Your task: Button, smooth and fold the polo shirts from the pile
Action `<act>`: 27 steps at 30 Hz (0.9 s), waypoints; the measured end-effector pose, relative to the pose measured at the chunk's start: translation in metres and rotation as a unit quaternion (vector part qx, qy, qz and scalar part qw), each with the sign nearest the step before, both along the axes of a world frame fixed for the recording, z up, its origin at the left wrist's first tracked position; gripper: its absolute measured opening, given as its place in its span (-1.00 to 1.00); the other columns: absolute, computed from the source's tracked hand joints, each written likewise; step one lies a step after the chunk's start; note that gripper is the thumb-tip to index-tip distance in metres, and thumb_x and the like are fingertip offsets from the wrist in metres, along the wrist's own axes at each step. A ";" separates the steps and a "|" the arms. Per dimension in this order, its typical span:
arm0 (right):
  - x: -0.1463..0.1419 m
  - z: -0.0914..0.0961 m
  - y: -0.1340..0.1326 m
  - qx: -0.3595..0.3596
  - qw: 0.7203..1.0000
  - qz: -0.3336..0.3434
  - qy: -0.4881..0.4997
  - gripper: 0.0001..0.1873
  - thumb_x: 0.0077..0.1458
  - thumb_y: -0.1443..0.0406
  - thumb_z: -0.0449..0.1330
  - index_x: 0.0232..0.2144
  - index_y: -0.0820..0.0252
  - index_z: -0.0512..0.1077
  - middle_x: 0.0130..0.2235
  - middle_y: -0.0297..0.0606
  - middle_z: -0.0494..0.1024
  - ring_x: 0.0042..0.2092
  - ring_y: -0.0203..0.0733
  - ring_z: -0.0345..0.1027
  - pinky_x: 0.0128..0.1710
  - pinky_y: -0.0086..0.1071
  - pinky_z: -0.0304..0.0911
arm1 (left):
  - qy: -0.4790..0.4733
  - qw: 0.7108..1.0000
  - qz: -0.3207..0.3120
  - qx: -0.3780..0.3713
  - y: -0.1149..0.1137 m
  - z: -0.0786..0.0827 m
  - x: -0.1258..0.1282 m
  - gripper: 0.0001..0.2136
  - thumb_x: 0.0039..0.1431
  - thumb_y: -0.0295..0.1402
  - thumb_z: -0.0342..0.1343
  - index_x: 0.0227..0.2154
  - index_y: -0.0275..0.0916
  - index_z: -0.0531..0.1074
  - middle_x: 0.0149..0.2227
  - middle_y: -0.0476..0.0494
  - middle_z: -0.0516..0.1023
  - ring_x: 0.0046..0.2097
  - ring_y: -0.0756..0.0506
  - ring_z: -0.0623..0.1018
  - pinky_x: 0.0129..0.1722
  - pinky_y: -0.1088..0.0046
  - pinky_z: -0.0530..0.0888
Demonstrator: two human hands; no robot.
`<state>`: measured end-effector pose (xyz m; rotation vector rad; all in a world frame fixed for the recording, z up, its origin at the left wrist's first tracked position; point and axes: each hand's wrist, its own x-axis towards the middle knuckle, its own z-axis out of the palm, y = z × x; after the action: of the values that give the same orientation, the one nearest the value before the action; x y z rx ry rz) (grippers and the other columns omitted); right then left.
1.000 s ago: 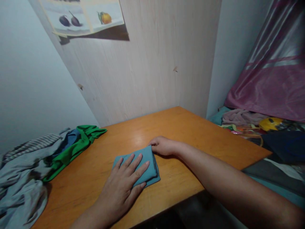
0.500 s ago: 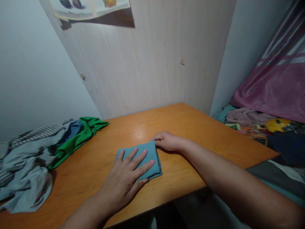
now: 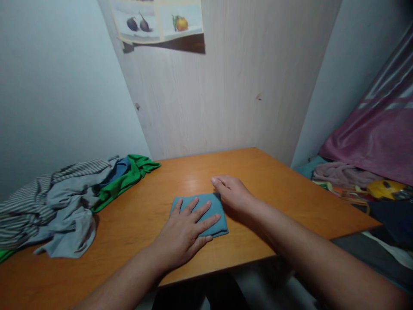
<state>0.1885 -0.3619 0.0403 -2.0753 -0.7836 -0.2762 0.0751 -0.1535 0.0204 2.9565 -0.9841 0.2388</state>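
A folded blue-grey cloth (image 3: 214,227) lies flat near the front of the wooden table, its layers showing along the right side. My left hand (image 3: 189,228) rests on top of it, palm down, fingers spread and pressing on the fabric. Just beyond the cloth's far right corner is my right hand (image 3: 232,191), with its fingers curled in and the thumb laid along them. Nothing shows in that hand, though its underside is hidden. A dark shadow falls on the corner of the cloth beside it.
Crumpled clothes (image 3: 69,193), grey, striped, blue and green, are heaped on the left of the wooden table (image 3: 274,172). Fruit pictures (image 3: 158,21) hang on the back panel. Right of the table are a pink curtain (image 3: 374,137) and a yellow item (image 3: 383,189).
My right hand has come up off the cloth's far right corner and curled closed. The left hand stays flat on the cloth. The camera view has shifted, so the scene sits further right.
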 end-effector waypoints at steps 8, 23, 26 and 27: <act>-0.054 0.001 0.047 -0.176 0.984 0.008 0.011 -0.11 0.35 -0.16 -0.22 0.31 0.49 0.24 0.36 0.19 0.20 0.42 0.16 -0.01 0.38 -0.03 -0.08 | -0.016 0.999 -0.006 -0.045 -0.009 0.004 -0.005 -0.48 0.36 -0.06 0.02 0.35 0.14 0.18 0.44 -0.10 0.12 0.43 -0.40 0.08 0.32 -0.39 -0.09; -0.065 -0.029 0.034 -0.309 0.948 -0.069 -0.036 -0.01 0.29 -0.25 -0.21 0.38 0.45 0.13 0.43 0.14 0.01 0.46 0.16 -0.21 0.42 0.01 -0.22 | 0.075 0.871 0.114 -0.473 0.045 -0.004 -0.013 -0.64 0.27 -0.39 -0.09 0.07 -0.21 0.42 0.08 -0.20 0.55 0.14 -0.16 0.50 0.21 0.19 0.41; -0.065 -0.031 0.033 -0.325 0.942 -0.068 -0.041 0.01 0.28 -0.26 -0.21 0.39 0.46 0.13 0.43 0.15 0.02 0.46 0.18 -0.20 0.42 0.03 -0.20 | 0.053 0.841 0.158 -0.515 0.057 -0.001 -0.010 -0.72 0.29 -0.33 -0.06 -0.06 -0.21 0.48 -0.01 -0.19 0.59 0.07 -0.16 0.54 0.15 0.20 0.44; -0.064 -0.032 0.033 -0.328 0.941 -0.067 -0.043 0.01 0.28 -0.26 -0.21 0.39 0.46 0.12 0.43 0.15 0.01 0.46 0.18 -0.20 0.42 0.04 -0.20 | 0.039 0.835 0.172 -0.522 0.060 0.000 -0.007 -0.74 0.30 -0.30 -0.05 -0.09 -0.21 0.49 -0.03 -0.19 0.59 0.05 -0.16 0.55 0.14 0.21 0.44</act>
<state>0.1244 -0.3291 0.0084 -2.7676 -0.8656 -0.1955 0.0678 -0.0940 0.0203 2.0381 -0.1461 0.4655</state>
